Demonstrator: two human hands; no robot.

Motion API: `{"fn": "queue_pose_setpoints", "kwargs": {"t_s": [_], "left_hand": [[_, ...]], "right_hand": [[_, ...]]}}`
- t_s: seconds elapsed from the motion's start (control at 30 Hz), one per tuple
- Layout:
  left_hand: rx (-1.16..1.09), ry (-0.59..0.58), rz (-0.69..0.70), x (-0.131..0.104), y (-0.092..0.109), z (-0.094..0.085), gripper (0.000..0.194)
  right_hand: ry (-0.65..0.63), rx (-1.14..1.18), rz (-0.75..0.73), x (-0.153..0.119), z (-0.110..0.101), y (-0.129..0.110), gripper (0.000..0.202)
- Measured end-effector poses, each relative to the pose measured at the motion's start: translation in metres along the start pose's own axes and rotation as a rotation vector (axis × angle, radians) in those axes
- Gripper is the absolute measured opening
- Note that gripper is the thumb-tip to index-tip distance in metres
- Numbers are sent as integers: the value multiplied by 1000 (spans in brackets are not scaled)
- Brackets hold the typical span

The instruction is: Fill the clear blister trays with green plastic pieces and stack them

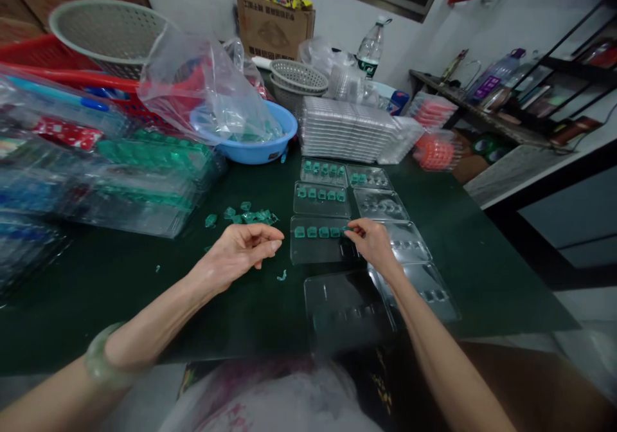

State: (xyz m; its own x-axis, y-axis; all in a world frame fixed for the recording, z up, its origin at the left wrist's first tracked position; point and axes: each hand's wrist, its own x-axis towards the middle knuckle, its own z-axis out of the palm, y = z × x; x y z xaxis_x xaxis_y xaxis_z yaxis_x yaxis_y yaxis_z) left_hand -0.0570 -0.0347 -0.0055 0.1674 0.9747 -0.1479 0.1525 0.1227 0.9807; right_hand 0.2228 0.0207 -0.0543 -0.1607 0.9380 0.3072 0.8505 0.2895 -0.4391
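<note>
My right hand (pixel 372 239) pinches a small clear green plastic piece (pixel 346 230) at the right end of a row in a clear plastic tray (pixel 318 252). Several similar green pieces fill the slots to its left. Just left of that tray, my left hand (pixel 243 250) hovers over the table with thumb and forefinger brought together; whatever may be between them is too small to make out. Beyond it lies a loose heap of green pieces (pixel 260 216). A thin clear scrap (pixel 282 276) rests near the left fingertips.
More clear trays (pixel 332 207) are laid out in two columns on the dark green table (pixel 241 329), some holding green pieces. Behind them are stacked clear trays (pixel 347 130) and a blue basin (pixel 255 152) with a plastic bag. Packaged goods (pixel 144 188) pile up at left.
</note>
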Motion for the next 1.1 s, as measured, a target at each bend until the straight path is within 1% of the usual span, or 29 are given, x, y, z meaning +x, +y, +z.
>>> {"fn": "queue_pose_setpoints", "kwargs": {"t_s": [0.1,0.2,0.27,0.37,0.43,0.5,0.57,0.67,0.73,0.8,0.87,0.93,1.0,1.03,1.07,1.1], "left_hand": [[7,62,19,0,-1,-12,25],[48,124,50,3,3,-25,26],[108,204,86,6,7,-36,27],[309,367,116,11,13,-56,30],[492,431,105,12,13,-71,29],[671,417,113,13,10,-83,27],[836,345,159,14,3,-90,28],[1018,248,246,20,-11,-93,33],[1070,213,260,28,-19,-91,35],[1075,194,246,36,-24,-89,34],[1061,202,237,42,-24,-89,28],[1038,244,233,42,-20,-90,24],[1005,286,235,36,-11,-89,24],[931,289,221,31,-6,-86,26],[806,268,196,26,0,-82,29],[622,219,159,21,5,-76,32]], "right_hand": [[-45,-68,-40,2,0,-3,14],[-100,-147,-86,5,-2,-6,13],[-132,-207,-105,7,-2,-9,15],[-175,-277,-126,9,-1,-11,17],[-201,-285,-142,9,-1,-8,18],[-230,-240,-158,9,-2,-1,21],[-245,-159,-149,9,-5,6,29],[-185,-89,-90,10,-12,8,44],[-145,-90,-61,10,-17,3,44],[-149,-78,-58,9,-20,-6,39],[-166,-33,-67,6,-21,-16,35],[-160,47,-69,2,-21,-28,34],[-119,163,-73,-4,-20,-44,33],[-94,230,-84,-7,-19,-54,33],[-74,296,-102,-10,-18,-66,32],[-61,363,-130,-13,-17,-79,30]]}}
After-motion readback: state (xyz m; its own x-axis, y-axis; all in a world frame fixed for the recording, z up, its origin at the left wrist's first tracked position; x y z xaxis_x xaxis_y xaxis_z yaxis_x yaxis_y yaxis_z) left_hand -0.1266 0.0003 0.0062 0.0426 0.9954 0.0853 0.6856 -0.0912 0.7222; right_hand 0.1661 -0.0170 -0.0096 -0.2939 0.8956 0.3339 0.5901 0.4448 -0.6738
